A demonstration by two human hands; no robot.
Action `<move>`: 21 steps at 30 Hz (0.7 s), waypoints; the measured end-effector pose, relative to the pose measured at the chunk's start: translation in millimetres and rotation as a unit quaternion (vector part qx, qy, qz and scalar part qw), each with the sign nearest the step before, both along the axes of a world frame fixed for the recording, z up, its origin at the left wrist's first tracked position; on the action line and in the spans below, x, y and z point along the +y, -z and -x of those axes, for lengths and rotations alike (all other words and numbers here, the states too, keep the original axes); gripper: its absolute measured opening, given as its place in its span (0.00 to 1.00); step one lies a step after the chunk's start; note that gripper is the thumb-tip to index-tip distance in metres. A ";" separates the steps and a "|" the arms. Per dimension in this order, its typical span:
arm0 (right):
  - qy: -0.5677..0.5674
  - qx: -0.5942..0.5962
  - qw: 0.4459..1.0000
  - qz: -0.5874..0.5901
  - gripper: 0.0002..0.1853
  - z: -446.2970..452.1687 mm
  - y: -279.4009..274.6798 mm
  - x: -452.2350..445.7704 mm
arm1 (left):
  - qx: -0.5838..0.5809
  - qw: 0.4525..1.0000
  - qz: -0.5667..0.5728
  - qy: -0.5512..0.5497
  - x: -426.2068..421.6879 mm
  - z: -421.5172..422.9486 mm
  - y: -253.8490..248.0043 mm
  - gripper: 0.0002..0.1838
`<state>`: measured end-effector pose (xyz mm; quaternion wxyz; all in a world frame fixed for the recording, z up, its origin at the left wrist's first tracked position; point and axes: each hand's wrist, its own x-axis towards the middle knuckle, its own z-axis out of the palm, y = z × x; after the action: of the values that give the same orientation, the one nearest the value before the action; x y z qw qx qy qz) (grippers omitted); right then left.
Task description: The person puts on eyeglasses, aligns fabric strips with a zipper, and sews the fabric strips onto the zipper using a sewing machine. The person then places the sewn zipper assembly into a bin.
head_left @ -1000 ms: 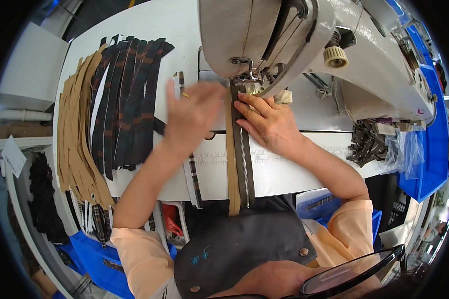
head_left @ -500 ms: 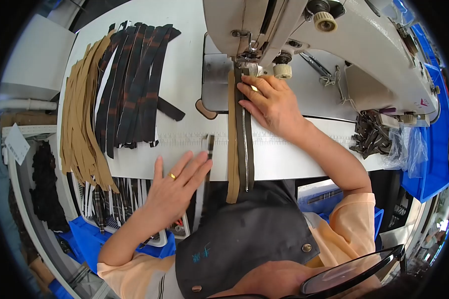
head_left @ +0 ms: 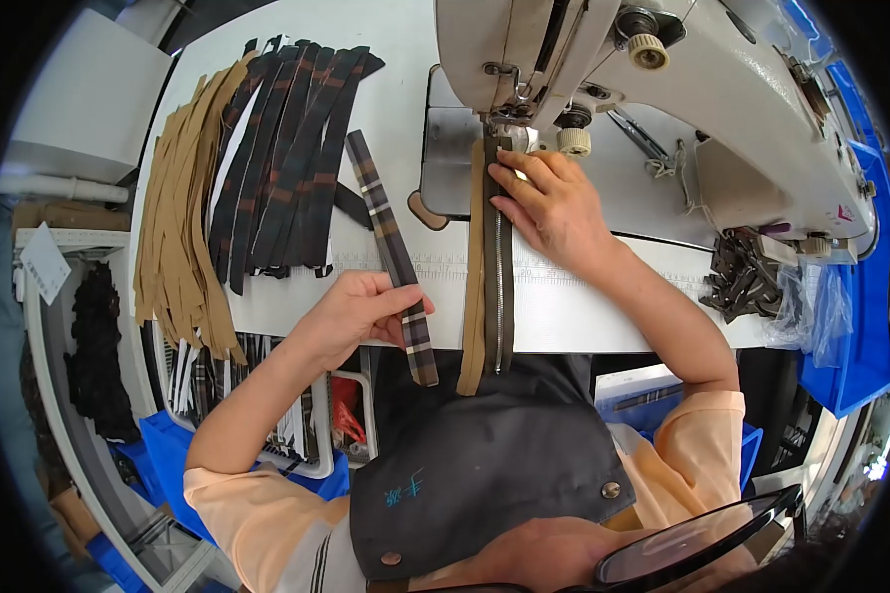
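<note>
- The left hand (head_left: 361,308) pinches a plaid strip (head_left: 391,237) between thumb and fingers, slanting over the table (head_left: 376,89)'s front edge;
- the right hand (head_left: 556,210) rests bent fingertips on the zipper (head_left: 498,257) near its upper end; whether they pinch it, I cannot tell;
- the zipper runs from the sewing machine (head_left: 512,59) past the table edge, a tan strip (head_left: 473,287) alongside; the machine head overhangs its top;
- dark strips (head_left: 292,158) and tan strips (head_left: 183,227) crowd the left side;
- a dark bundle (head_left: 745,282) lies beside clear plastic (head_left: 821,306) and a blue bin (head_left: 855,336).
</note>
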<state>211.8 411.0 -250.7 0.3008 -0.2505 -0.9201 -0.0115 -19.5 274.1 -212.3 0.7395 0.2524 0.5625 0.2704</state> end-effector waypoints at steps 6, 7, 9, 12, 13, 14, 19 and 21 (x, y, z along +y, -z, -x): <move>0.005 0.000 1.000 -0.002 0.16 0.0 -0.4 -0.3 | 0.132 0.977 0.031 0.165 10.0 13.7 -22.7 0.14; 0.005 0.001 1.000 -0.003 0.16 -0.2 -0.5 -0.4 | 0.307 0.921 -0.088 0.223 15.9 14.3 -25.2 0.14; 0.005 0.002 1.000 -0.004 0.16 0.0 -1.0 -0.6 | 0.597 0.675 -0.309 0.303 30.4 15.0 -26.1 0.17; 0.005 0.004 1.000 -0.005 0.16 -0.3 1.2 -0.1 | 0.670 0.450 -0.551 0.214 55.3 19.0 11.9 0.29; 0.006 0.003 1.000 -0.007 0.16 -0.7 1.2 0.2 | 0.645 0.491 -0.534 0.241 51.5 16.3 17.6 0.32; 0.007 0.002 1.000 -0.009 0.16 -0.6 1.1 0.6 | 0.618 0.531 -0.515 0.266 39.8 12.1 21.0 0.35; 0.010 0.004 1.000 -0.005 0.16 -0.2 1.4 -1.1 | 0.507 0.635 -0.399 0.425 -16.6 0.2 -11.0 0.55; 0.011 0.002 1.000 -0.003 0.16 -0.5 1.8 -0.9 | 0.513 0.639 -0.424 0.385 -18.8 -0.1 3.7 0.56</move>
<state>212.3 410.0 -252.5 0.3033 -0.2602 -0.9165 -0.0167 -19.4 255.3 -216.0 0.1809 0.8303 0.5272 -0.0027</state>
